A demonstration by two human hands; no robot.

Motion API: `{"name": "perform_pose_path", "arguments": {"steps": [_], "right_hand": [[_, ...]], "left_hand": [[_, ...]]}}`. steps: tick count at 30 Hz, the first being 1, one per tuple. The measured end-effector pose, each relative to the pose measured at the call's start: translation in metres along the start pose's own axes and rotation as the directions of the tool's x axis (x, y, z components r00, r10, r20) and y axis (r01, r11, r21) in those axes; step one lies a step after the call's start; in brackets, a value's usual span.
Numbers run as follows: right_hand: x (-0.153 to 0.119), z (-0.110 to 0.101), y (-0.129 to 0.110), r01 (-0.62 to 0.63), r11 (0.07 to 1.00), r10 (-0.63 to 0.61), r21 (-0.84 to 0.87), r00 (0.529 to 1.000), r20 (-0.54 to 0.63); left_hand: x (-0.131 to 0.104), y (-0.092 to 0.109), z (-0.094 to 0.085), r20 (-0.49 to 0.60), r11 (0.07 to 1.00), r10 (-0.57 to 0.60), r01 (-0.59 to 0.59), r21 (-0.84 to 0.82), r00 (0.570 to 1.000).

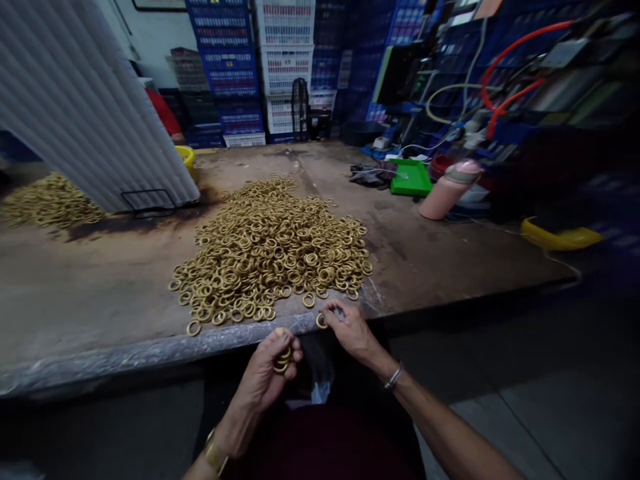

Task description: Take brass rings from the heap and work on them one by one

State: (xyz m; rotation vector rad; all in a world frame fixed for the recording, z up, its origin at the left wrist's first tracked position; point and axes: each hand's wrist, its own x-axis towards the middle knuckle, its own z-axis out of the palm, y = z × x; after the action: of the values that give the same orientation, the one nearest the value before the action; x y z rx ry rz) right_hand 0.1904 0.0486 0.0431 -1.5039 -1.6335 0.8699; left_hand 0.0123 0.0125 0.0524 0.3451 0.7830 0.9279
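A wide heap of brass-coloured rings lies on the worktable, spreading to its front edge. My left hand is in front of that edge, its fingers curled around several rings. To its right, my right hand is over the table edge, thumb and fingertips pinching a single ring. Close by, one loose ring lies flat on the table, apart from the heap. Below my left hand hangs some clear plastic, partly in shadow.
A corrugated panel stands on the left, with another ring pile beyond it. On the right are a pink bottle, a green tray and a yellow scoop-like container. Stacked crates rise behind; a person's red sleeve shows.
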Motion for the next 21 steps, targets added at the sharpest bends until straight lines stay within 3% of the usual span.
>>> {"name": "perform_pose_path", "arguments": {"steps": [4, 10, 13, 17, 19, 21], "right_hand": [[0.0, 0.025, -0.019, 0.057, 0.995, -0.064, 0.083, 0.993, 0.096], [-0.001, 0.042, -0.032, 0.183, 0.983, -0.185, 0.03, 0.97, 0.16], [0.0, 0.043, -0.033, 0.196, 0.98, -0.189, -0.018, 0.962, 0.195], [0.0, 0.044, -0.033, 0.163, 0.986, -0.151, -0.031, 0.96, 0.234], [0.001, 0.045, -0.035, 0.129, 0.992, -0.122, -0.013, 0.963, 0.241], [0.002, 0.047, -0.036, 0.074, 0.997, -0.073, 0.005, 0.969, 0.234]], "left_hand": [[-0.001, -0.001, 0.0, -0.084, 0.972, 0.155, -0.136, 0.19, 0.984], [-0.001, -0.004, -0.006, -0.147, 0.89, 0.269, -0.187, 0.416, 0.952], [-0.001, -0.003, -0.008, -0.15, 0.773, 0.418, -0.265, 0.576, 0.896], [0.001, -0.003, -0.014, -0.032, 0.526, 0.631, -0.397, 0.752, 0.775], [0.001, -0.004, -0.016, 0.015, 0.449, 0.658, -0.408, 0.795, 0.753], [0.001, -0.003, -0.017, 0.022, 0.437, 0.662, -0.409, 0.801, 0.749]]}}
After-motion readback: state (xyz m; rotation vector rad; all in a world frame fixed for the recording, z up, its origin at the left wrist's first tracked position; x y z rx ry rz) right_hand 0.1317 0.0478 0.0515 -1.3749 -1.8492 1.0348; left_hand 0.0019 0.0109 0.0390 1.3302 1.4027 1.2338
